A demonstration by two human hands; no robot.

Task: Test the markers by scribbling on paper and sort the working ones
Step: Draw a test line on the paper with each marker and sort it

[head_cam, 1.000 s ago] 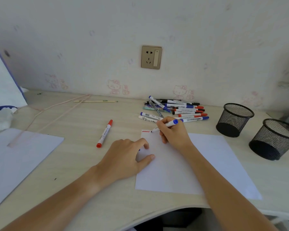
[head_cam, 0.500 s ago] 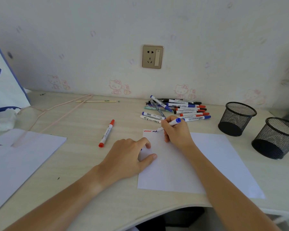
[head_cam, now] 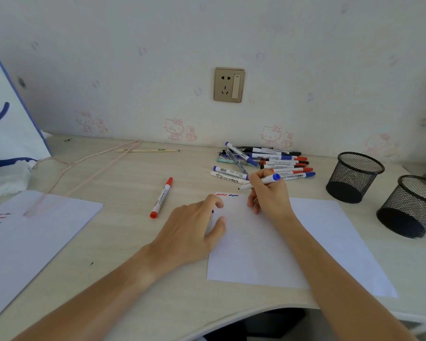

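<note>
My right hand (head_cam: 268,195) grips an uncapped blue marker (head_cam: 268,179), its tip lifted just above the top edge of the white paper (head_cam: 317,237). A red squiggle (head_cam: 221,194) and a blue squiggle (head_cam: 233,195) mark the paper's top left corner. My left hand (head_cam: 194,227) rests on the paper's left edge, fingers curled round a small blue cap (head_cam: 212,211) that barely shows. A pile of markers (head_cam: 263,161) lies behind the paper by the wall. A capped red marker (head_cam: 161,198) lies alone to the left.
Two black mesh pen cups (head_cam: 354,177) (head_cam: 411,205) stand at the right. Another sheet (head_cam: 35,242) with colour marks lies at the left, under a pink cord (head_cam: 89,166). A white and blue bag (head_cam: 8,126) stands at far left. The desk edge curves inward at the front.
My right hand drew a blue squiggle beside the red one, then lifted the marker tip off the paper toward the pile. My left hand stayed on the paper.
</note>
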